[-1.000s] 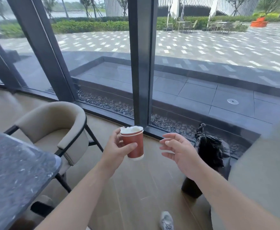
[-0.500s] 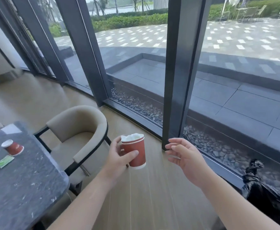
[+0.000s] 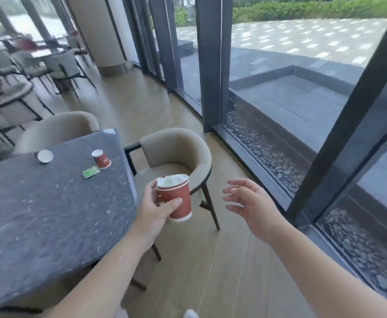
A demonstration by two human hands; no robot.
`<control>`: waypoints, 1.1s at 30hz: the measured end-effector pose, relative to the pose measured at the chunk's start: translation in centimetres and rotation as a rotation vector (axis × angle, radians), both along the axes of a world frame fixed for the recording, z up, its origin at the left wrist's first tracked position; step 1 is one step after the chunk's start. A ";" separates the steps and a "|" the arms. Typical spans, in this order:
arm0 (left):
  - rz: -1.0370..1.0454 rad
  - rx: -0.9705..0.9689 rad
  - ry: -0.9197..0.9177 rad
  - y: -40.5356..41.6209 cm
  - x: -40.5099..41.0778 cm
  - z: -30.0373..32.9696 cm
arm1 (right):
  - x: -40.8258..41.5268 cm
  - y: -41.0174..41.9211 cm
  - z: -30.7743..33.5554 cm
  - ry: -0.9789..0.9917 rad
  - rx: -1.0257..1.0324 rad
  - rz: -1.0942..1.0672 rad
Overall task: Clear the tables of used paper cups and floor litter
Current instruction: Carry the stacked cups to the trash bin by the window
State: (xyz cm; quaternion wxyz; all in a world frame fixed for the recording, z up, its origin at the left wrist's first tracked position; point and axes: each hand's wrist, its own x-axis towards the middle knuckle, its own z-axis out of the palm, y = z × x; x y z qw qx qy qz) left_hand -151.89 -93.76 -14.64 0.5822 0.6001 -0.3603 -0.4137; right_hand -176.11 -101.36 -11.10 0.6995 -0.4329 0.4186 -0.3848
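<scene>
My left hand (image 3: 155, 210) grips a stack of red paper cups (image 3: 177, 198) with crumpled white paper stuffed in the top, held in the air past the table's right edge. My right hand (image 3: 249, 203) hovers to the right of the cups with relaxed fingers and holds nothing. On the dark stone table (image 3: 38, 214) a red paper cup (image 3: 101, 159) stands upside down near the far right edge. A second cup (image 3: 44, 156) lies on its side further left. A small green packet (image 3: 90, 172) lies flat just in front of the upside-down cup.
A beige armchair (image 3: 178, 150) stands at the table's right side, another (image 3: 57, 129) at its far end. Dark window frames (image 3: 210, 65) and glass run along the right. More chairs and tables (image 3: 27, 65) fill the back left, with a blurred seated person there.
The view has swung left: the black bag dropped out of sight and the table with its cups and green packet came into view. My left hand keeps hold of the cups; my right stays beside them.
</scene>
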 end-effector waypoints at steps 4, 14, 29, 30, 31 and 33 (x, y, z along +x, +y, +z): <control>0.136 0.009 0.032 -0.6 5.0 -1.3 | 6.9 -2.4 -1.2 0.007 0.010 0.123; 0.224 0.036 -0.126 -3.5 19.3 -2.1 | 23.9 -9.4 -0.7 0.104 -0.119 0.332; 0.502 0.322 -0.205 -2.5 28.3 -12.7 | 33.7 -13.4 -4.9 0.202 -0.062 0.565; 0.513 0.348 -0.224 -2.8 28.1 -13.5 | 34.0 -13.9 -5.0 0.210 -0.057 0.574; 0.526 0.369 -0.238 -3.1 27.8 -14.1 | 34.1 -14.4 -5.1 0.219 -0.050 0.584; 0.561 0.381 -0.231 -4.0 27.3 -15.0 | 34.6 -15.3 -5.1 0.231 -0.043 0.608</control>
